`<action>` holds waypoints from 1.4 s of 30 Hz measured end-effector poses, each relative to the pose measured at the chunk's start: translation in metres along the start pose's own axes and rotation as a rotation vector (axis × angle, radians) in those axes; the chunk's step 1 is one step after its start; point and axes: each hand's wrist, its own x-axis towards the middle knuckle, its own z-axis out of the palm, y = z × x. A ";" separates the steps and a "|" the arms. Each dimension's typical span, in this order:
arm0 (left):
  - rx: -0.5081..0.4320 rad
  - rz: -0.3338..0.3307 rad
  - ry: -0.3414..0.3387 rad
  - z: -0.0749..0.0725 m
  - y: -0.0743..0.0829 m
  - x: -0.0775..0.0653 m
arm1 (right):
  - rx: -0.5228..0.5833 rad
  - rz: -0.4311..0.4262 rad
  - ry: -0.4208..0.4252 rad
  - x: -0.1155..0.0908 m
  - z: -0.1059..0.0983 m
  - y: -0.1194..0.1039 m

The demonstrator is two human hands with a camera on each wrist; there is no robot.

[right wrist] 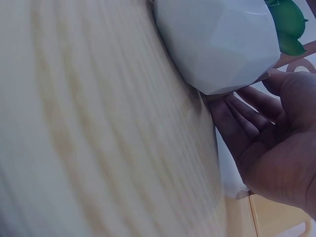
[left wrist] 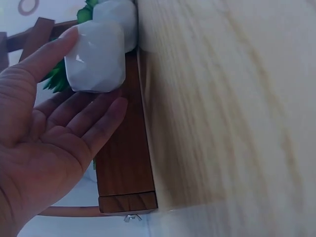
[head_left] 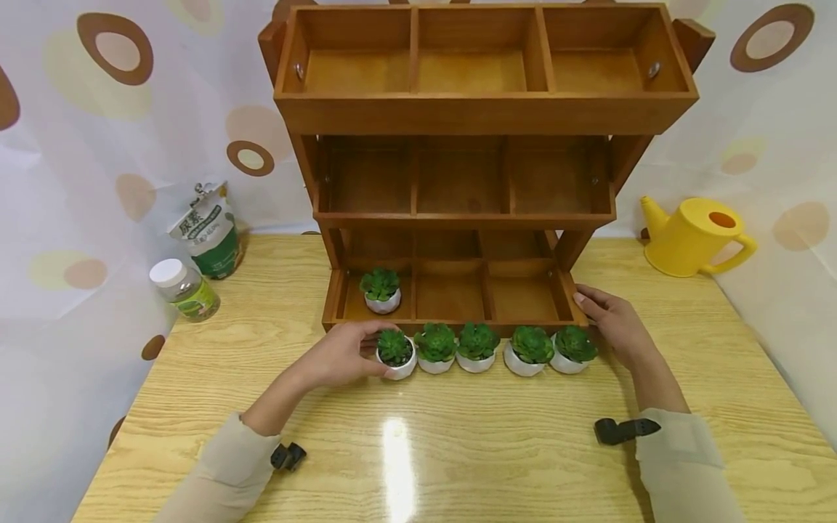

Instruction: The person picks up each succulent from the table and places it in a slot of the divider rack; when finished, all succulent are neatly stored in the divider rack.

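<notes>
Nearest, two sleeved forearms reaching across a pale wooden counter point(head_left: 458, 450). Left hand point(head_left: 343, 354) cupped around the leftmost potted succulent point(head_left: 395, 353), thumb and fingers curled against its white faceted pot, pot standing upright on the counter. Beside it, a row of four more potted succulents point(head_left: 497, 349), close together or touching, just in front of the shelf. Right hand point(head_left: 611, 319) resting open with relaxed fingers at the right front corner of the wooden tiered shelf point(head_left: 484, 109), next to the rightmost pot, gripping nothing. Pot probably light, hard, smooth, glazed and likely slippery, breakable if dropped; best held around the pot's sides, not by the soft leaves. Further back, one potted succulent in the shelf point(head_left: 381, 289), in the bottom tier's left compartment. Beyond, left, a capped bottle point(head_left: 184, 290) and a printed pouch point(head_left: 211, 231); right, a yellow watering can point(head_left: 696, 236).
</notes>
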 end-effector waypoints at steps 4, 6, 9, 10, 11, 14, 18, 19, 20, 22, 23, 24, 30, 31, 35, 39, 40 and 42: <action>0.014 -0.006 0.004 -0.005 0.005 -0.001 | 0.001 0.004 0.002 0.000 0.000 0.001; 0.025 -0.010 0.014 -0.008 0.008 -0.002 | 0.005 0.003 0.003 0.000 0.000 0.001; 0.054 -0.002 0.039 -0.014 0.013 -0.002 | 0.011 0.004 0.004 0.001 0.000 0.001; 0.064 0.000 0.049 -0.015 0.015 -0.002 | 0.012 0.004 0.005 0.001 0.000 0.001; 0.064 0.001 0.054 -0.017 0.017 -0.002 | 0.013 0.004 0.005 0.001 0.000 0.001; 0.047 -0.002 0.070 -0.022 0.022 0.000 | 0.012 0.006 0.006 0.002 0.000 0.002; 0.001 -0.007 0.092 -0.028 0.029 0.007 | -0.007 0.001 0.012 0.003 -0.001 0.002; 0.000 -0.007 0.100 -0.029 0.031 0.009 | -0.013 0.000 0.014 0.003 -0.001 0.001; -0.002 -0.005 0.106 -0.030 0.033 0.012 | -0.018 -0.002 0.015 0.003 -0.001 0.001; -0.013 0.001 0.113 -0.031 0.036 0.015 | -0.022 0.002 0.016 0.004 -0.001 0.001; -0.014 0.004 0.116 -0.032 0.037 0.017 | -0.021 0.004 0.016 0.004 -0.001 0.000; -0.016 0.009 0.119 -0.032 0.038 0.019 | -0.021 0.005 0.018 0.003 -0.001 0.000; -0.026 0.029 0.131 -0.034 0.044 0.032 | 0.001 0.010 0.029 -0.002 0.001 0.000; -0.023 0.030 0.134 -0.035 0.045 0.034 | 0.006 0.013 0.029 -0.002 0.001 -0.001; 0.002 0.043 0.155 -0.036 0.050 0.042 | 0.006 0.021 0.030 -0.003 0.001 0.000; 0.028 0.054 0.164 -0.037 0.054 0.050 | -0.012 0.010 0.039 -0.002 0.000 0.001; 0.028 0.053 0.162 -0.037 0.055 0.051 | -0.015 0.006 0.040 -0.001 0.001 0.001; 0.022 0.050 0.159 -0.037 0.057 0.055 | -0.024 -0.001 0.042 -0.001 0.001 0.002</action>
